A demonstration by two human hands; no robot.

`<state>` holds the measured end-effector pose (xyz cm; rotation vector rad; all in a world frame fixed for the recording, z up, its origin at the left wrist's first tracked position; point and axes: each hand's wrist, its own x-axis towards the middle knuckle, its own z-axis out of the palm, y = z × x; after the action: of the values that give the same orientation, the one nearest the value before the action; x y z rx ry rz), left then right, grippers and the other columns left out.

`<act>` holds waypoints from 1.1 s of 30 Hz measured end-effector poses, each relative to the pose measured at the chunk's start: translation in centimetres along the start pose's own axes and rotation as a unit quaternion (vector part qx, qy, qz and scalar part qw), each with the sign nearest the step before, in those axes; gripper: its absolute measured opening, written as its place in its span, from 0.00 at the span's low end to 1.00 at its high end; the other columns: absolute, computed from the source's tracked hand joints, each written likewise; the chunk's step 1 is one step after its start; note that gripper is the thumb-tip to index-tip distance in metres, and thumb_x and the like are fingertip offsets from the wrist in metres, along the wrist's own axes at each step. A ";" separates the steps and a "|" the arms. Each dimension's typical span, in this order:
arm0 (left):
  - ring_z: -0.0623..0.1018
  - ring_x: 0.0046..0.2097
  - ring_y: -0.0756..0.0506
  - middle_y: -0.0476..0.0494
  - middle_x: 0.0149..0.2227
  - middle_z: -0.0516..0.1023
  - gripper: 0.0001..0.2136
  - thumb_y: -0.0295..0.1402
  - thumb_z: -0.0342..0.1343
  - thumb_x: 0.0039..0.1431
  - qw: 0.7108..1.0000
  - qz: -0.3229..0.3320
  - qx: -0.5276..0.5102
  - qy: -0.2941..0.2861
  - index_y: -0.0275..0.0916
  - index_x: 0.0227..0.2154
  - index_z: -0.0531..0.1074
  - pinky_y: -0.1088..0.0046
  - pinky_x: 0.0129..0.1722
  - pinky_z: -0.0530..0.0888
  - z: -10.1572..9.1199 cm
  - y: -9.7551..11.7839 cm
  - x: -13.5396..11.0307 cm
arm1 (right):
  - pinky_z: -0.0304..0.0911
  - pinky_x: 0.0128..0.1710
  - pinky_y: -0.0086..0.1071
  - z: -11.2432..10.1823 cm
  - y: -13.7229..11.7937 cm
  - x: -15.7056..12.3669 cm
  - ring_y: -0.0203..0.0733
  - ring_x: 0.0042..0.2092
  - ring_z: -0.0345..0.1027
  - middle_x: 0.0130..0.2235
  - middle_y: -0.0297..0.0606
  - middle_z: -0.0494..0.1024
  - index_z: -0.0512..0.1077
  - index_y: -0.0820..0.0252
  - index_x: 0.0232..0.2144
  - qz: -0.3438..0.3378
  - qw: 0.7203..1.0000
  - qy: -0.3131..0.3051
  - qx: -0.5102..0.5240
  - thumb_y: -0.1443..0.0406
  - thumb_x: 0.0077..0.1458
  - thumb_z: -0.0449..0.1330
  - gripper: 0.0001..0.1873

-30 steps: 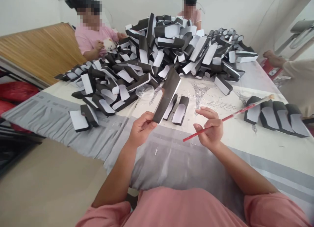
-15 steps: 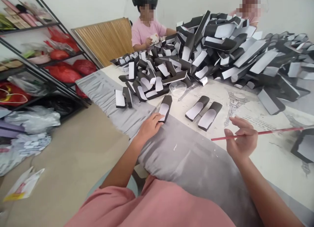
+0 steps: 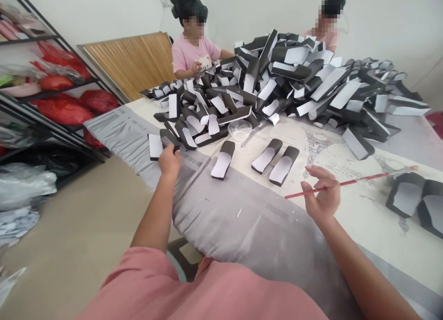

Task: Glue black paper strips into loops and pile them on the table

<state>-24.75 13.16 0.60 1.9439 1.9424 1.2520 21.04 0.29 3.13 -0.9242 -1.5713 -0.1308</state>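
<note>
Black foam pieces (image 3: 263, 80) with white backing are lying heaped at the far side of the table (image 3: 138, 108), three set apart nearer. Left hand (image 3: 169, 162) is touching the pile's near-left edge, its grip unclear; right hand (image 3: 321, 195) is holding a thin red brush (image 3: 346, 184) loosely. Clear plastic bowl (image 3: 239, 129) is sitting beside the pile, contents unclear; red bags (image 3: 64, 110) are filling the left metal shelves (image 3: 51, 82).
</note>
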 end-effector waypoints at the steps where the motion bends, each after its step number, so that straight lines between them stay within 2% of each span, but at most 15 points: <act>1: 0.75 0.41 0.36 0.37 0.36 0.72 0.09 0.35 0.49 0.63 0.999 -0.001 0.031 0.036 0.38 0.38 0.73 0.59 0.40 0.67 0.2 1.5 -0.4 | 0.70 0.51 0.54 -0.1 -0.2 0.1 0.52 0.54 0.74 0.46 0.41 0.81 0.60 0.53 0.32 -0.010 1.000 -0.004 -0.009 0.67 0.55 0.65 0.15; 2: 0.74 0.41 0.37 0.37 0.38 0.72 0.09 0.33 0.50 0.63 0.998 0.003 0.052 0.047 0.38 0.40 0.73 0.60 0.40 0.67 0.4 3.4 -1.0 | 0.70 0.51 0.53 -0.2 -0.5 0.3 0.52 0.54 0.74 0.47 0.41 0.81 0.59 0.53 0.32 -0.026 0.999 -0.011 -0.020 0.67 0.55 0.65 0.15; 3: 0.74 0.38 0.40 0.39 0.39 0.72 0.09 0.32 0.51 0.62 0.997 0.027 0.067 0.029 0.41 0.41 0.74 0.62 0.38 0.67 0.6 5.6 -1.9 | 0.70 0.51 0.52 -0.2 -0.9 0.4 0.51 0.54 0.74 0.47 0.40 0.81 0.59 0.53 0.32 -0.047 0.998 -0.020 -0.032 0.68 0.55 0.65 0.15; 4: 0.73 0.36 0.42 0.40 0.40 0.72 0.10 0.30 0.50 0.63 0.990 0.083 0.115 -0.006 0.42 0.43 0.75 0.65 0.35 0.66 0.9 8.0 -2.9 | 0.71 0.50 0.51 -0.2 -1.4 0.4 0.51 0.55 0.74 0.48 0.40 0.81 0.59 0.53 0.31 -0.071 0.996 -0.032 -0.044 0.68 0.55 0.66 0.16; 6: 0.72 0.34 0.44 0.41 0.41 0.72 0.16 0.23 0.48 0.62 0.962 0.193 0.182 -0.067 0.44 0.47 0.74 0.67 0.31 0.65 1.4 13.3 -5.6 | 0.73 0.48 0.48 0.0 -2.4 0.5 0.50 0.56 0.73 0.49 0.40 0.81 0.60 0.53 0.31 -0.118 0.990 -0.058 -0.059 0.68 0.55 0.66 0.16; 9: 0.73 0.34 0.44 0.41 0.39 0.72 0.19 0.17 0.46 0.60 0.921 0.294 0.209 -0.145 0.42 0.46 0.74 0.68 0.28 0.64 2.1 20.6 -9.7 | 0.74 0.47 0.49 0.6 -3.9 0.1 0.51 0.58 0.72 0.50 0.40 0.80 0.60 0.52 0.32 -0.146 0.982 -0.104 -0.054 0.66 0.55 0.67 0.16; 11: 0.73 0.33 0.44 0.42 0.37 0.73 0.16 0.17 0.48 0.60 0.896 0.354 0.210 -0.166 0.40 0.44 0.73 0.68 0.28 0.65 2.3 24.1 -11.8 | 0.75 0.48 0.51 0.8 -4.3 -0.2 0.51 0.59 0.70 0.50 0.41 0.80 0.60 0.52 0.33 -0.139 0.981 -0.126 -0.042 0.67 0.56 0.66 0.16; 13: 0.73 0.32 0.45 0.44 0.34 0.73 0.13 0.18 0.49 0.61 0.881 0.409 0.185 -0.149 0.39 0.42 0.73 0.68 0.28 0.66 2.6 26.4 -13.1 | 0.75 0.49 0.52 0.9 -4.2 -0.5 0.50 0.59 0.70 0.49 0.42 0.79 0.60 0.52 0.34 -0.118 0.984 -0.131 -0.022 0.69 0.58 0.63 0.14; 16: 0.73 0.31 0.47 0.45 0.33 0.74 0.10 0.19 0.49 0.62 0.878 0.447 0.138 -0.103 0.39 0.39 0.71 0.69 0.27 0.66 2.9 28.3 -13.9 | 0.75 0.48 0.51 0.5 -3.6 -0.6 0.48 0.57 0.72 0.48 0.42 0.79 0.59 0.53 0.34 -0.072 0.991 -0.110 0.023 0.72 0.59 0.59 0.12; 21: 0.72 0.30 0.48 0.45 0.35 0.77 0.12 0.18 0.49 0.61 0.877 0.464 0.118 -0.046 0.40 0.40 0.71 0.69 0.25 0.66 2.7 30.0 -13.9 | 0.75 0.49 0.50 0.0 -2.8 -0.9 0.48 0.55 0.74 0.43 0.38 0.79 0.59 0.51 0.35 -0.022 0.993 -0.079 0.090 0.69 0.60 0.60 0.11; 23: 0.72 0.30 0.48 0.45 0.34 0.76 0.12 0.17 0.49 0.61 0.877 0.465 0.115 -0.048 0.39 0.40 0.71 0.69 0.25 0.66 2.5 30.4 -13.9 | 0.75 0.50 0.48 0.1 -2.7 -1.0 0.47 0.55 0.74 0.42 0.36 0.79 0.59 0.51 0.36 -0.012 0.992 -0.074 0.099 0.69 0.60 0.60 0.11; 27: 0.73 0.31 0.47 0.45 0.35 0.77 0.13 0.17 0.48 0.61 0.881 0.453 0.097 -0.094 0.39 0.38 0.71 0.68 0.25 0.67 2.4 30.9 -14.4 | 0.77 0.48 0.47 0.2 -2.7 -1.1 0.48 0.53 0.76 0.42 0.37 0.79 0.58 0.49 0.36 -0.013 0.994 -0.068 0.084 0.66 0.61 0.60 0.12; 29: 0.74 0.32 0.47 0.43 0.40 0.79 0.14 0.17 0.48 0.61 0.887 0.441 0.080 -0.110 0.40 0.41 0.72 0.68 0.26 0.68 2.3 31.1 -14.6 | 0.78 0.46 0.47 0.3 -2.6 -1.0 0.48 0.52 0.76 0.42 0.36 0.79 0.57 0.49 0.35 -0.017 0.996 -0.066 0.062 0.65 0.61 0.60 0.12; 31: 0.76 0.35 0.47 0.42 0.51 0.77 0.16 0.19 0.49 0.62 0.898 0.425 0.046 -0.110 0.43 0.47 0.71 0.68 0.30 0.71 1.9 30.4 -14.2 | 0.78 0.44 0.46 0.2 -2.4 -1.0 0.47 0.51 0.77 0.41 0.36 0.79 0.57 0.50 0.33 -0.022 0.996 -0.070 0.051 0.66 0.62 0.60 0.12; 33: 0.78 0.41 0.46 0.42 0.60 0.72 0.17 0.24 0.52 0.64 0.916 0.389 0.013 -0.093 0.47 0.53 0.69 0.67 0.36 0.73 1.5 28.1 -12.5 | 0.77 0.43 0.45 0.0 -2.2 -0.9 0.47 0.50 0.77 0.40 0.35 0.79 0.57 0.52 0.32 -0.027 0.996 -0.066 0.052 0.69 0.60 0.61 0.14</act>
<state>0.01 -1.80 11.13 2.8572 1.1006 1.0891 19.62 -1.58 3.24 -0.8232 -1.7095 -0.0253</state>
